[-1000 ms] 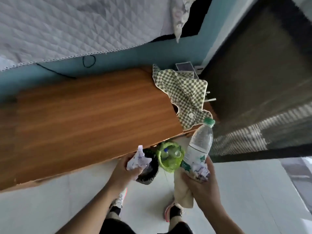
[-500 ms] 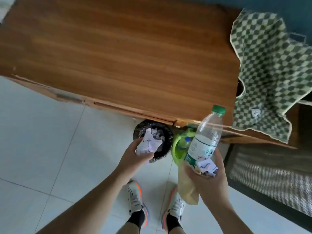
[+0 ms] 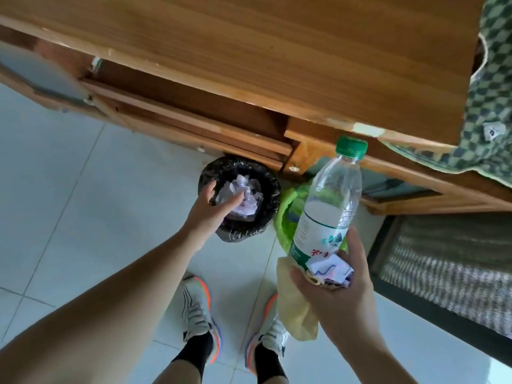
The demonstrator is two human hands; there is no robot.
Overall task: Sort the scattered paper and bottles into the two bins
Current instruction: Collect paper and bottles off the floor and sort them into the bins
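Note:
My left hand [image 3: 209, 210] hovers over the black-lined bin [image 3: 240, 234] with thumb and fingers apart and nothing in them. Crumpled white paper [image 3: 245, 195] lies inside that bin, just past my fingertips. In my right hand [image 3: 339, 289] I grip a clear plastic bottle [image 3: 328, 206] with a green cap, held upright. The same hand also pinches a crumpled paper scrap [image 3: 329, 268] and a pale yellow bag [image 3: 297, 309] that hangs below. A green-lined bin [image 3: 286, 210] stands right of the black one, largely hidden behind the bottle.
Both bins sit on the white tile floor against a wooden desk [image 3: 277, 51] whose edge overhangs them. A green checkered cloth [image 3: 490, 112] drapes over the desk's right end. A dark striped mat [image 3: 448, 270] lies at the right. My shoes [image 3: 199, 314] are below.
My left hand has opened over the black bin and the paper it held now lies inside. The view has tilted further down toward the floor. The right hand keeps its hold.

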